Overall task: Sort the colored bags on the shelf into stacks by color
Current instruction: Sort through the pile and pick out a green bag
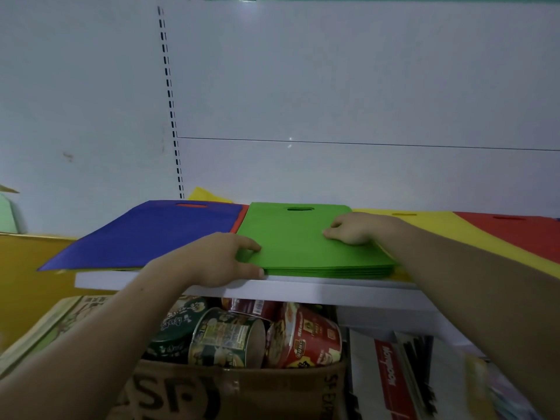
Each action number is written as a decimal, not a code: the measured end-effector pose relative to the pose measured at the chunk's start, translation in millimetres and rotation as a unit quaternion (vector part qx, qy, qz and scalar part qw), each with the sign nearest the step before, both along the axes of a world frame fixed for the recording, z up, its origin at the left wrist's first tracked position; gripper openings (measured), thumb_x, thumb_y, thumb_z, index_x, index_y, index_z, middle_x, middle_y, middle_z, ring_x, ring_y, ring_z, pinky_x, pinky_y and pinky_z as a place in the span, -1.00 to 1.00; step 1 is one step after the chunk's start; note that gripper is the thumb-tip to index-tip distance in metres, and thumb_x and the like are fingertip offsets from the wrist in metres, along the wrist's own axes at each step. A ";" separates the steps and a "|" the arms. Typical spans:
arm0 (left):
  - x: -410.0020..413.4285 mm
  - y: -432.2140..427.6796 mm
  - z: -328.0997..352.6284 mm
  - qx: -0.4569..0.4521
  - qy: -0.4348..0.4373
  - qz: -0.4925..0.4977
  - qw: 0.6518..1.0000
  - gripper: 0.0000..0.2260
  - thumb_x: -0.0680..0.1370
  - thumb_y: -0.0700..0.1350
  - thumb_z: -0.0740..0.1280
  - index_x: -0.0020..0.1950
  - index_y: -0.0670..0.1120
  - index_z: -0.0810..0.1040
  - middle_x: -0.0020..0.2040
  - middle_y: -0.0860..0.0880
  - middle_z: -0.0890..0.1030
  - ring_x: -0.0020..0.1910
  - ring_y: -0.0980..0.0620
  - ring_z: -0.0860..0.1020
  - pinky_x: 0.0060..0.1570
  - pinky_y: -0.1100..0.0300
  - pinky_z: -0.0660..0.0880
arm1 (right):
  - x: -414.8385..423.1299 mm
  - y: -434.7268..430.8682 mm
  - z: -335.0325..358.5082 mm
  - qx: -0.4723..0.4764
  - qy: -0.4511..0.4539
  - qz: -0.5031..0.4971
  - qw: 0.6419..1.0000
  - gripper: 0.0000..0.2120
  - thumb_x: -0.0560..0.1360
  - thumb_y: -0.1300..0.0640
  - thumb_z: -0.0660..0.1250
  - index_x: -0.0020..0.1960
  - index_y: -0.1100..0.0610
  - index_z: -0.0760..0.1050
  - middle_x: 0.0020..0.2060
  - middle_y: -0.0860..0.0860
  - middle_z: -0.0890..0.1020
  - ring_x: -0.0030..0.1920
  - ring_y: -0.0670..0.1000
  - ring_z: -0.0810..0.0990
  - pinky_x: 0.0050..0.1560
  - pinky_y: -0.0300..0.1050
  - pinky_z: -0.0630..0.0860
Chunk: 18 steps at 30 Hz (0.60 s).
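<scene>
Squaring the green stack (pixel 303 244) at the shelf (pixel 303 291) front, pinched at its left corner by the left hand (pixel 218 259), steadied, perhaps gripped, by the right hand (pixel 354 230); next, sorting the blue bag (pixel 145 234).

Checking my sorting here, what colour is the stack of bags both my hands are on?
Green; the stack of bags shows best in the head view.
</scene>
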State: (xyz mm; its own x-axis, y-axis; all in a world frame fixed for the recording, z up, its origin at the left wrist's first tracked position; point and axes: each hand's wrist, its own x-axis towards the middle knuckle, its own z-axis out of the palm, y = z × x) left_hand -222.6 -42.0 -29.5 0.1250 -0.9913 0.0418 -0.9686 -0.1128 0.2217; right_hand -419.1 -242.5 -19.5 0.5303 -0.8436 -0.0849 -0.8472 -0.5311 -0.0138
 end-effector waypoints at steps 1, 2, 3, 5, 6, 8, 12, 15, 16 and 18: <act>0.2 -0.2 -0.3 -0.001 0.001 0.001 1.000 -0.41 0.45 0.25 0.32 0.43 0.10 0.32 0.43 -0.03 0.35 0.36 -0.02 0.34 0.26 0.13 0.30 | 0.0 -0.6 -0.7 0.001 0.000 -0.001 1.000 -0.41 0.60 -0.24 0.04 0.44 0.13 0.34 0.44 0.10 0.34 0.41 0.11 0.32 0.35 -0.05 0.27; 0.3 0.0 -0.6 -0.002 0.000 0.001 1.000 -0.41 0.45 0.25 0.32 0.43 0.09 0.32 0.42 -0.02 0.35 0.35 -0.02 0.35 0.25 0.13 0.30 | 0.0 -1.3 -1.4 0.001 -0.002 -0.001 1.000 -0.41 0.59 -0.25 0.06 0.44 0.13 0.34 0.44 0.10 0.34 0.40 0.11 0.33 0.36 -0.05 0.27; 0.3 0.0 -0.8 -0.003 -0.003 0.002 1.000 -0.41 0.45 0.25 0.32 0.42 0.09 0.33 0.42 -0.02 0.36 0.35 -0.02 0.35 0.25 0.13 0.30 | 0.0 -2.2 -2.1 0.000 -0.006 -0.001 1.000 -0.40 0.58 -0.25 0.07 0.43 0.13 0.34 0.43 0.10 0.35 0.40 0.12 0.33 0.36 -0.04 0.28; 0.3 0.2 -1.2 -0.005 -0.007 0.004 1.000 -0.42 0.45 0.25 0.32 0.42 0.09 0.33 0.41 -0.02 0.37 0.34 -0.02 0.36 0.24 0.13 0.31 | 0.3 -3.9 -3.3 -0.002 -0.017 0.002 1.000 -0.41 0.57 -0.25 0.11 0.42 0.13 0.36 0.42 0.10 0.36 0.38 0.12 0.35 0.35 -0.04 0.30; 0.2 0.1 -1.1 -0.006 -0.008 0.006 1.000 -0.42 0.45 0.25 0.32 0.42 0.09 0.33 0.41 -0.01 0.37 0.34 -0.02 0.36 0.24 0.13 0.31 | 0.3 -4.7 -3.6 -0.003 -0.021 0.004 1.000 -0.41 0.57 -0.25 0.12 0.42 0.13 0.36 0.42 0.10 0.37 0.38 0.12 0.35 0.35 -0.05 0.31; -0.4 0.6 -0.6 -0.004 -0.005 0.007 1.000 -0.41 0.45 0.25 0.32 0.43 0.09 0.32 0.42 -0.01 0.36 0.35 -0.02 0.35 0.25 0.13 0.30 | -0.1 -5.9 -3.6 -0.004 -0.022 0.006 1.000 -0.42 0.57 -0.24 0.12 0.42 0.13 0.36 0.42 0.10 0.37 0.38 0.11 0.35 0.35 -0.05 0.30; 0.1 1.6 3.8 0.003 -0.001 0.012 1.000 -0.38 0.43 0.26 0.33 0.44 0.09 0.30 0.44 0.00 0.33 0.37 -0.01 0.33 0.28 0.13 0.29 | -0.1 -8.2 0.9 -0.008 -0.022 0.008 1.000 -0.41 0.57 -0.24 0.12 0.45 0.12 0.30 0.45 0.09 0.32 0.42 0.11 0.31 0.36 -0.06 0.26; 0.5 1.3 10.2 -0.018 0.025 0.028 0.999 -0.39 0.45 0.25 0.30 0.44 0.07 0.30 0.44 -0.02 0.33 0.38 -0.01 0.33 0.29 0.14 0.27 | 6.2 -6.7 8.8 -0.021 -0.029 0.022 0.999 -0.40 0.59 -0.21 0.12 0.47 0.15 0.27 0.46 0.11 0.30 0.43 0.12 0.29 0.37 -0.07 0.25; -0.3 1.4 11.8 -0.027 0.028 0.032 0.999 -0.40 0.47 0.25 0.29 0.45 0.07 0.30 0.45 -0.01 0.32 0.39 -0.01 0.31 0.31 0.14 0.26 | 9.3 -4.7 11.6 -0.027 -0.038 0.032 0.998 -0.39 0.59 -0.21 0.12 0.48 0.16 0.26 0.47 0.12 0.29 0.44 0.12 0.28 0.37 -0.07 0.24; -2.5 2.4 13.1 -0.040 0.025 0.040 0.998 -0.42 0.49 0.23 0.27 0.45 0.05 0.29 0.46 -0.02 0.31 0.41 0.00 0.30 0.31 0.16 0.24 | 16.8 -1.0 16.5 -0.035 -0.063 0.052 0.996 -0.40 0.59 -0.19 0.14 0.48 0.17 0.25 0.46 0.12 0.29 0.44 0.12 0.28 0.36 -0.09 0.24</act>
